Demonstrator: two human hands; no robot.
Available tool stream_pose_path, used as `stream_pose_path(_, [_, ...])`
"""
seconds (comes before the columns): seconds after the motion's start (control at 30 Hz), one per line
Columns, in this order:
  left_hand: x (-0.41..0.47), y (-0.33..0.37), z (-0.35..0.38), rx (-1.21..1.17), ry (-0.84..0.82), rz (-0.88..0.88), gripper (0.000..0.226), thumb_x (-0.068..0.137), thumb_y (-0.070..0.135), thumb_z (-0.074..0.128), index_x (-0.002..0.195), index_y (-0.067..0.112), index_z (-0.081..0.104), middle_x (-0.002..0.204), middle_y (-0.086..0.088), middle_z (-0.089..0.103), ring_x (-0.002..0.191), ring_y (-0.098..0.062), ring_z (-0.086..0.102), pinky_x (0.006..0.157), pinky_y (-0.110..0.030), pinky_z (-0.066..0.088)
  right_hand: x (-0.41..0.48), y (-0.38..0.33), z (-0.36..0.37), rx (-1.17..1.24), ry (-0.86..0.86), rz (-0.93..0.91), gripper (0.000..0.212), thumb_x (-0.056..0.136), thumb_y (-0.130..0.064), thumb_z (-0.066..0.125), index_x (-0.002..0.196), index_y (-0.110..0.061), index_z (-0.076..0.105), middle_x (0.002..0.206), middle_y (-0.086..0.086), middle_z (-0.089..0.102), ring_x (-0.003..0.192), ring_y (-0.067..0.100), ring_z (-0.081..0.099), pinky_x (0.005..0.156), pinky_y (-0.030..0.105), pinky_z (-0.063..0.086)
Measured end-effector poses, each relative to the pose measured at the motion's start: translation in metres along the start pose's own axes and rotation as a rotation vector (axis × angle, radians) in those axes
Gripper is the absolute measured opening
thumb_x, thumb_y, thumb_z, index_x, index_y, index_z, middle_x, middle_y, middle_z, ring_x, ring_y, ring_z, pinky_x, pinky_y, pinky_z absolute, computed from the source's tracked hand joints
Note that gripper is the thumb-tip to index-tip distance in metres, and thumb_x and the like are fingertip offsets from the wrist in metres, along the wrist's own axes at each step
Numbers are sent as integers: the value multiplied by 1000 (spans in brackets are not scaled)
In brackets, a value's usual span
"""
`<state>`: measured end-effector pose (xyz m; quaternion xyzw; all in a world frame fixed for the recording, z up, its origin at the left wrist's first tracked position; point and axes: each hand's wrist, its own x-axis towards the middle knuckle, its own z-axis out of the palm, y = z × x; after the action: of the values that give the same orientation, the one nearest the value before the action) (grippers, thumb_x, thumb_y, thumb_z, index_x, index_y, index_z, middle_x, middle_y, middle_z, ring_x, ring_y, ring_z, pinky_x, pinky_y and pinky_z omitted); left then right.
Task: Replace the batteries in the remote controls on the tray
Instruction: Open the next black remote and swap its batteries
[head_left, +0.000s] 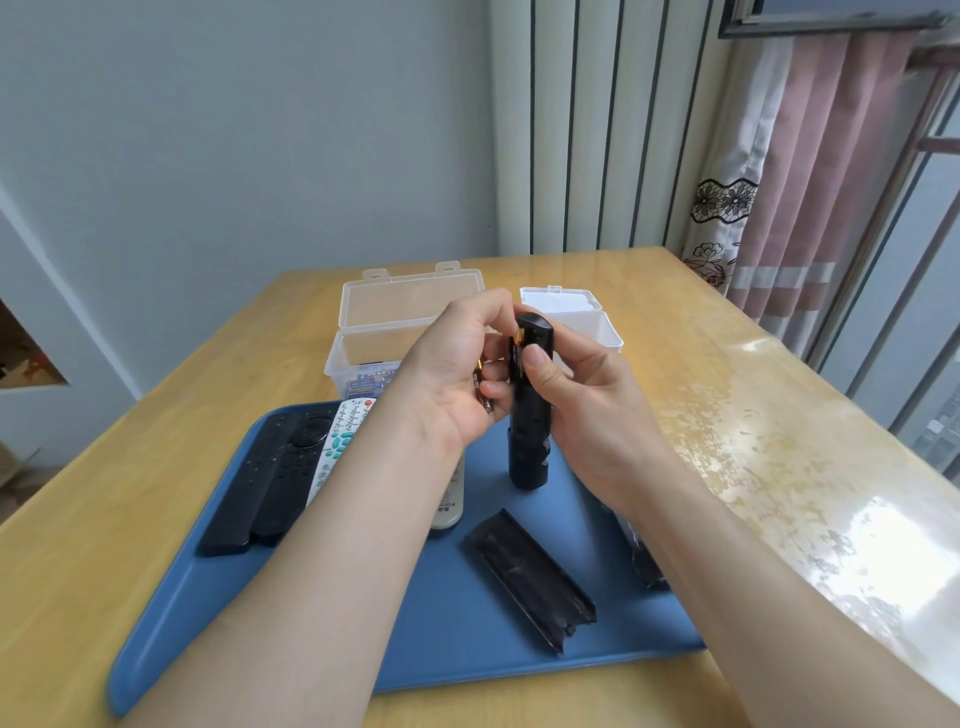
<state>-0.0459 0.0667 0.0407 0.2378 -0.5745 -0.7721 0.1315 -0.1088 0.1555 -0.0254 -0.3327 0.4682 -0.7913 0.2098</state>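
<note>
My right hand (574, 387) grips a black remote (530, 415) upright above the blue tray (452, 644), its battery bay open toward my left hand. My left hand (457, 374) holds a battery (480, 382) with a gold end in its curled fingers, and its fingertips touch the bay. The remote's black battery cover (530, 577) lies loose on the tray. Two black remotes (270, 478) and a white remote (343, 441) lie at the tray's left, and a grey-white one (449, 506) is partly hidden under my left forearm.
Behind the tray stand an open clear box (395, 332) with blue batteries (363, 384) in it and a smaller open clear box (587, 317). A dark object (647, 564) lies at the tray's right edge under my right forearm. The wooden table (753, 415) extends right.
</note>
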Motion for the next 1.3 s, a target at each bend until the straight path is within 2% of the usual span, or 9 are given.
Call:
stream_pose_path(0.2, [-2,-2,8,-19,-8,56,18,60,3,31,66,19,38,66,1,31,67,-17,10,52,-22,7,0,-2,1,-76,152,-5,29,99,-6,52,126,-8,62,87,9,72,79,27,66,90,46,54])
stream_pose_path(0.37, [8,-26,12,-67,-27,177,23,72,3,39,84,11,58,71,-2,44,50,-10,26,38,-18,15,0,-3,-2,-81,275,-13,15,97,-10,57,103,-8,70,71,15,63,60,28,60,71,47,50])
stream_pose_path(0.5, [13,-38,11,-85,-49,274,13,91,4,56,90,8,68,71,-2,47,48,-6,29,36,-16,20,-1,-3,-6,28,306,41,17,98,-8,54,105,-3,69,85,19,65,77,32,61,81,55,48])
stream_pose_path(0.6, [17,-41,5,-182,-45,256,13,96,11,53,92,8,66,73,-1,53,46,-5,29,34,-13,20,-1,-7,-6,86,309,66,18,101,-10,50,103,-4,67,96,15,69,87,32,63,93,58,48])
stream_pose_path(0.7, [25,-34,-5,-368,-61,139,16,99,18,46,90,11,58,63,0,55,42,-7,30,31,-14,15,2,-18,-8,144,325,50,19,103,-21,46,106,-6,58,98,14,67,86,35,70,86,56,54])
stream_pose_path(0.77, [31,-27,-10,-368,-61,78,17,98,21,44,90,14,58,53,4,41,39,-7,25,30,-15,13,6,-29,-15,113,366,78,25,104,-30,43,110,-10,56,98,17,67,74,33,72,74,51,60])
stream_pose_path(0.9, [49,-13,-8,-167,-3,34,23,96,31,47,81,17,57,48,6,27,37,-6,18,30,-14,10,28,-50,-38,245,432,264,33,99,-37,52,115,-8,54,86,16,61,52,24,58,55,34,55])
stream_pose_path(1.07, [85,4,12,172,9,99,30,96,38,47,73,21,42,45,5,29,36,-8,19,35,-13,10,49,-64,-64,70,333,258,29,91,4,59,120,5,55,92,17,58,77,26,66,74,38,60])
stream_pose_path(1.3, [142,11,46,706,-104,265,17,95,22,42,90,16,57,69,2,41,61,-14,35,53,-26,30,81,-53,-78,-254,418,270,14,97,-11,57,108,-3,56,82,16,64,51,19,56,49,28,49])
